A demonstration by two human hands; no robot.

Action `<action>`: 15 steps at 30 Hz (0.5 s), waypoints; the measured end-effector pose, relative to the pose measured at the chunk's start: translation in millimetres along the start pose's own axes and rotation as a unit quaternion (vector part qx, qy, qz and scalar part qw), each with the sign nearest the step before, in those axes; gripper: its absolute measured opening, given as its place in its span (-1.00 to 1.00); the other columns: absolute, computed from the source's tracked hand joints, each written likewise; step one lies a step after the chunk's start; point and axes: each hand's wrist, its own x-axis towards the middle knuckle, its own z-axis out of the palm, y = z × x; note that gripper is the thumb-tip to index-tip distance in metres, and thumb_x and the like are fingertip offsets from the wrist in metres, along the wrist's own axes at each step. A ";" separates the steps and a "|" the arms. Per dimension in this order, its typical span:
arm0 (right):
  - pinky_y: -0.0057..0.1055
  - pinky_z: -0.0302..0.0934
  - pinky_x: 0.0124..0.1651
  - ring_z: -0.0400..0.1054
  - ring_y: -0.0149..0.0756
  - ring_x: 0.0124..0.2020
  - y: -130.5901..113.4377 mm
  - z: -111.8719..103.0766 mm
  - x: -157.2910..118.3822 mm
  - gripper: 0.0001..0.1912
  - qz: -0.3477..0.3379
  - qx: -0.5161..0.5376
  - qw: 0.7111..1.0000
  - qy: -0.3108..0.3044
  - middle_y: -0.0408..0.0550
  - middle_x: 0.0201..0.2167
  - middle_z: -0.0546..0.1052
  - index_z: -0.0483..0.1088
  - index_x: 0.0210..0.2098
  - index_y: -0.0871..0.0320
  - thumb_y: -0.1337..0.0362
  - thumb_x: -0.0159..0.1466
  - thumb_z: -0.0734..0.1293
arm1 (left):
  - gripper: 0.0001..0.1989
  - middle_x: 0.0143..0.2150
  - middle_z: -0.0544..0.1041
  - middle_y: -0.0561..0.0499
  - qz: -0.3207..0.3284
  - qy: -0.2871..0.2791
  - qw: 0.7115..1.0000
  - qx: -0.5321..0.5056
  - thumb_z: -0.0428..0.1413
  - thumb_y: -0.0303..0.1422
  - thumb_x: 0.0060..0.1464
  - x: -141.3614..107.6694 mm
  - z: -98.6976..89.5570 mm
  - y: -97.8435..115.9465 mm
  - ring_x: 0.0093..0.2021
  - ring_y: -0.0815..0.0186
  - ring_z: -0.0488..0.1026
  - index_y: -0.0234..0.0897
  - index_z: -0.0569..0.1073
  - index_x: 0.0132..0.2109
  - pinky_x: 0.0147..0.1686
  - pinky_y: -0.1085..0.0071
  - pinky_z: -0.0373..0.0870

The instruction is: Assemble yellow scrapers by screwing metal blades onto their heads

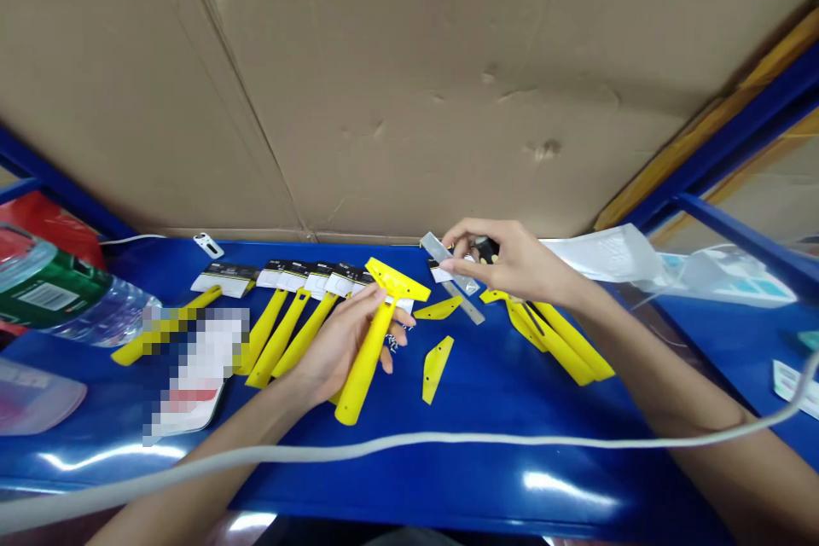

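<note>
My left hand (349, 328) is closed round a yellow scraper handle (368, 358), its wide head tilted up and its shaft pointing down toward me. Something small, black and white shows by the left fingers; I cannot make out what. In a pinch, my right hand (490, 252) holds a flat metal blade (432, 248) above the table, right of the scraper head. Below it another metal blade (472, 309) lies on the blue surface. Two loose yellow clamp plates, one by the blades (438, 309) and one nearer me (438, 369), lie between my hands.
Several yellow scrapers with black-and-white cards (287, 273) lie in a row at left. More yellow handles (563, 341) lie under my right forearm. A plastic bottle (64, 290) and a blurred-out phone-like object (198, 375) are at left. A white cable (448, 440) crosses in front.
</note>
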 end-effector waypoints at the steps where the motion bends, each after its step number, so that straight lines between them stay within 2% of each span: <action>1: -0.34 0.28 -0.23 0.49 -0.30 -0.32 -3.2 6.5 -0.5 -0.73 -0.001 0.018 1.000 -0.007 -0.13 -0.32 0.65 0.57 -0.10 0.10 0.05 0.36 0.50 | -0.80 -0.11 0.63 -0.21 -0.013 -0.015 1.000 0.008 0.16 -0.25 0.40 -0.6 -0.3 -1.4 -0.30 0.21 0.59 -0.30 0.45 0.00 -0.62 0.44 0.54; 5: -0.41 0.27 -0.40 0.39 -0.41 -0.48 -10.6 33.1 -0.5 -0.81 0.033 0.069 0.995 -0.063 -0.18 -0.40 0.57 0.53 -0.22 0.11 0.13 0.34 0.49 | -0.72 0.08 0.64 -0.32 -0.040 -0.073 0.996 0.029 0.19 -0.24 0.38 -2.7 -3.6 -8.9 -0.16 0.06 0.68 -0.30 0.46 0.11 -0.58 0.36 0.63; 8: -0.47 0.25 -0.57 0.31 -0.46 -0.57 -13.1 45.2 0.6 -0.76 0.077 0.101 0.987 -0.100 -0.21 -0.42 0.49 0.47 -0.32 0.12 0.11 0.29 0.51 | -0.67 0.11 0.65 -0.35 -0.033 -0.078 0.996 0.036 0.24 -0.23 0.35 -2.8 -6.3 -13.6 -0.12 -0.01 0.71 -0.29 0.45 0.14 -0.58 0.36 0.64; 11: -0.51 0.30 -0.61 0.27 -0.46 -0.55 -14.8 47.9 1.3 -0.70 0.097 0.126 0.981 -0.112 -0.21 -0.45 0.42 0.44 -0.34 0.12 0.06 0.28 0.53 | -0.66 0.09 0.66 -0.37 -0.028 -0.083 0.995 0.043 0.26 -0.22 0.34 -2.2 -7.4 -15.1 -0.12 -0.05 0.73 -0.30 0.47 0.13 -0.58 0.37 0.64; 15: -0.51 0.35 -0.61 0.28 -0.46 -0.52 -14.7 45.3 2.2 -0.69 0.097 0.134 0.978 -0.130 -0.19 -0.42 0.42 0.47 -0.31 0.12 0.03 0.29 0.53 | -0.66 0.11 0.64 -0.37 -0.027 -0.098 0.994 0.049 0.27 -0.21 0.33 -2.0 -6.8 -13.4 -0.05 -0.12 0.73 -0.30 0.51 0.13 -0.57 0.36 0.66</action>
